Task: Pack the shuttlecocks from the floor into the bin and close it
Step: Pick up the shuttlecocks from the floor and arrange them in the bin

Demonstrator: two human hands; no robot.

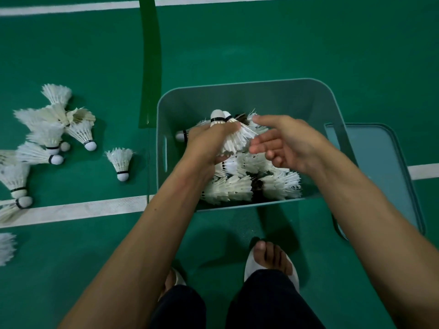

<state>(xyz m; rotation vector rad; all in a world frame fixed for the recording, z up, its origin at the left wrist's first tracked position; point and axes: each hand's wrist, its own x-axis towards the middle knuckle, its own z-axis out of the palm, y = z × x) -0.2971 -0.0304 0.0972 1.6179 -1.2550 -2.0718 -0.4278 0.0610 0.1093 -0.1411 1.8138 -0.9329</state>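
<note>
Over bin [261, 96]: left grip [209, 141] clasps shuttlecock bundle [235, 140]; right grip [285, 143] released, fingers slack, just beside the feathers

The light is rather dim and even, with a green cast over everything. It seems to come from above, because soft shadows lie on the floor [308, 43] between the bin [237, 96] and my right foot [270, 255]. A pale sheen shows on the floor beyond the bin and on the lid [380, 162]. The wide lens bends the white line [71, 210], and the shuttlecocks [7, 248] at the left edge look soft and blurred.
</note>
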